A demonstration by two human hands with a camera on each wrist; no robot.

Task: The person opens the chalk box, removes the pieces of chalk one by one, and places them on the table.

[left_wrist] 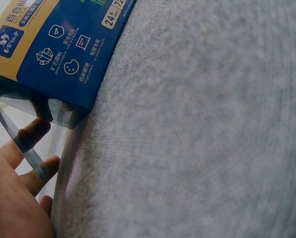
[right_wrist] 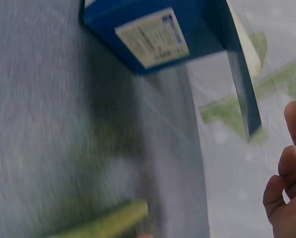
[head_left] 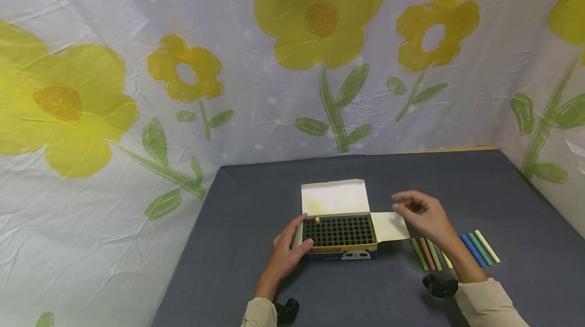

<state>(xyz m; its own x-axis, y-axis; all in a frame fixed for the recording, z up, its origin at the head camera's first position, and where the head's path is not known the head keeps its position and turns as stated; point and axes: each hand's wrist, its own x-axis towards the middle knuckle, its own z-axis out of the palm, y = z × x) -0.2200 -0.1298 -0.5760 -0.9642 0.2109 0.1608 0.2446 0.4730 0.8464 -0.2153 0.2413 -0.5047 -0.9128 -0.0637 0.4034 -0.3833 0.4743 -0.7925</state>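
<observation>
A blue and yellow chalk box [head_left: 340,249] stands with its white lid raised and its end flaps out. Its dark insert has rows of round holes, and a single yellow chalk stick [head_left: 317,220] pokes up at the back left. My left hand [head_left: 285,253] grips the box's left end, thumb at the front and index finger at the back corner. In the left wrist view, some fingers show behind the side flap [left_wrist: 19,139]. Above the right flap [head_left: 390,226] hovers my right hand [head_left: 427,215], thumb and index finger bent, with nothing visible between them.
Several coloured chalk sticks lie on the dark table [head_left: 228,246] right of the box, partly behind the right forearm. Blue [head_left: 472,250], teal [head_left: 480,249] and pale yellow sticks [head_left: 487,246] are outermost. A flowered curtain [head_left: 274,113] hangs behind the table.
</observation>
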